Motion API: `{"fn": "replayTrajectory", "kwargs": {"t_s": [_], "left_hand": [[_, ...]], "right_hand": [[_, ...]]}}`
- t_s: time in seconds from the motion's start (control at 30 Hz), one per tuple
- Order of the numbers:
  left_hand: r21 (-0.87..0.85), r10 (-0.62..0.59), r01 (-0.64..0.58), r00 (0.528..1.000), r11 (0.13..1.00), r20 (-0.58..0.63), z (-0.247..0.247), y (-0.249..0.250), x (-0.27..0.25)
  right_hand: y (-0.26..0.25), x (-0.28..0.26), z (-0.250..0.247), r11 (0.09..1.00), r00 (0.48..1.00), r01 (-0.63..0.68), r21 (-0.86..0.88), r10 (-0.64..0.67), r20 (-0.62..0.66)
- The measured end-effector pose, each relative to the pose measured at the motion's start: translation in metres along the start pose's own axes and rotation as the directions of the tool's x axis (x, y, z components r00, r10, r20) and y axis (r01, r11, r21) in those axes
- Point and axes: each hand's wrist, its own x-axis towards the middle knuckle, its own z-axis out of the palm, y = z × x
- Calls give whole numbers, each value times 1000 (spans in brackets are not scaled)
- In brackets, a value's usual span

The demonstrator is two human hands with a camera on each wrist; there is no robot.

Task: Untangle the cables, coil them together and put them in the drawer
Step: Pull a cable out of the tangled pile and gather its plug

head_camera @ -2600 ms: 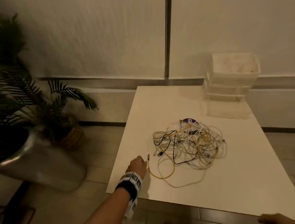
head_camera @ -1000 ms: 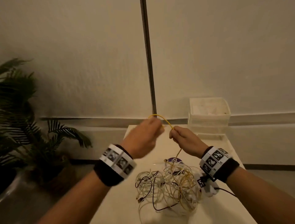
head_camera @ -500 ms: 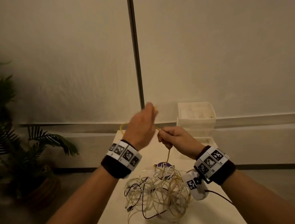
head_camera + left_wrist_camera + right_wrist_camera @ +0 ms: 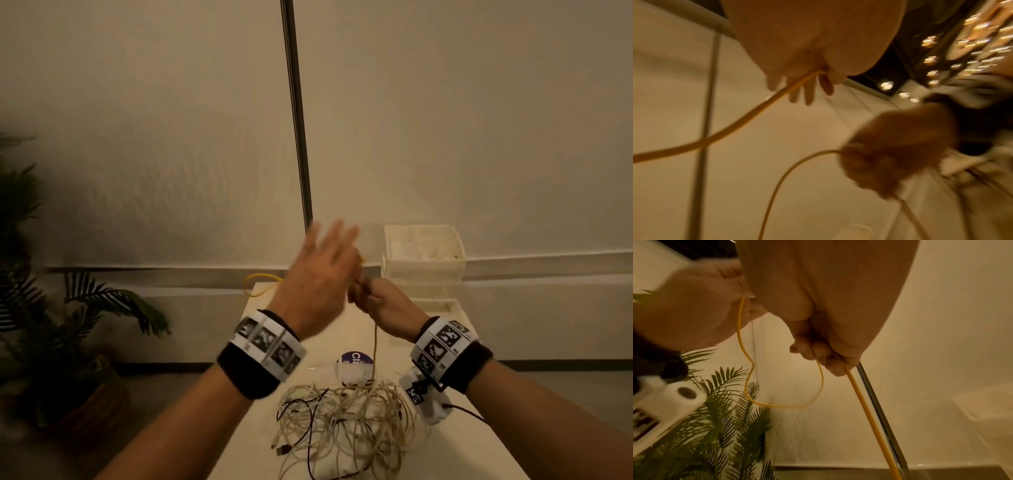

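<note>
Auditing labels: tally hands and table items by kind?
Hands: 2 (left hand, right hand)
Yellow cable, held by both: 1
Tangled cable pile: 1
Drawer unit: 1
Purple disc: 1
Total: 6

The cable [image 4: 375, 342] pinched in the right hand [image 4: 380, 308] is yellow. The tangle [image 4: 346, 425] straight below that grip is mostly cream-white strands with one thin black lead [image 4: 309, 445] through it, on a white table [image 4: 459, 452] beside a purple disc [image 4: 354, 358] with white lettering. Behind the grip, both wrists wear black bands [image 4: 253, 373] topped by white strips of black-and-white square markers; the plant [image 4: 102, 301] far left of it is dark green, the drawer unit [image 4: 423, 253] beyond it milky white.
</note>
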Motion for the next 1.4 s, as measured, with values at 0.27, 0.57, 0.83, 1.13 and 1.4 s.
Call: {"fn": "replayTrajectory", "kwargs": {"t_s": [0.27,0.57,0.83,1.13,1.4], "left_hand": [[-282,-167,181,983,942,71,4,24,9],[-315,-571,486,767,815,-294,-30,-45,18],[-23,-139,139,990,990,11,-11,11,-13],[-405,-251,221,968,887,-21,-5,20,-27],[-688,-334,159,934,709,-129,-42,26,-40]], "right_hand": [[-27,-6,-21,988,998,-63,140,59,30],[17,-58,3,906,975,-222,361,198,102],[-3,-57,8,778,950,-301,551,294,103],[-40,-81,0,735,964,-266,623,188,190],[-41,-161,14,885,968,-123,449,7,252]]}}
